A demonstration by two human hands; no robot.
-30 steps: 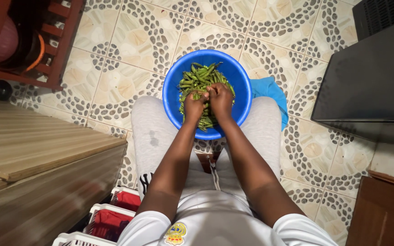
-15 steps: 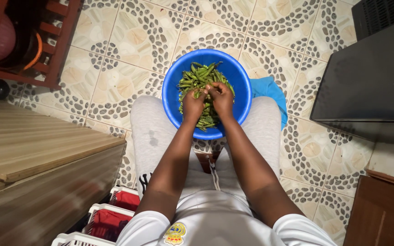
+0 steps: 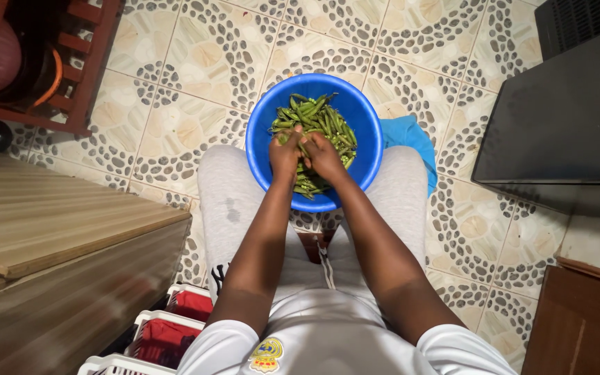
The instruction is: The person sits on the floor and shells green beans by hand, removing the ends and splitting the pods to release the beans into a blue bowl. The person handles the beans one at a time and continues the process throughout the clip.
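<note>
1. The blue bowl [image 3: 262, 118] sits wedged between the seated person's knees, its near rim against the grey trousers [image 3: 225, 201]. This keeps it steady and directly under both hands, so anything dropped lands inside it.
2. The green pods [image 3: 324, 121] lie heaped in the middle and toward the far rim of the bowl, within easy reach of the fingers.
3. The left hand [image 3: 285, 154] and the right hand [image 3: 324, 156] meet over the near half of the bowl, knuckles almost touching.
4. The fingers of both hands are curled in and pressed together, apparently pinching one pod between them; the pod itself is mostly hidden.
5. A light blue cloth [image 3: 411, 139] lies on the tiled floor [image 3: 175, 90] just beside the bowl's right rim.
</note>
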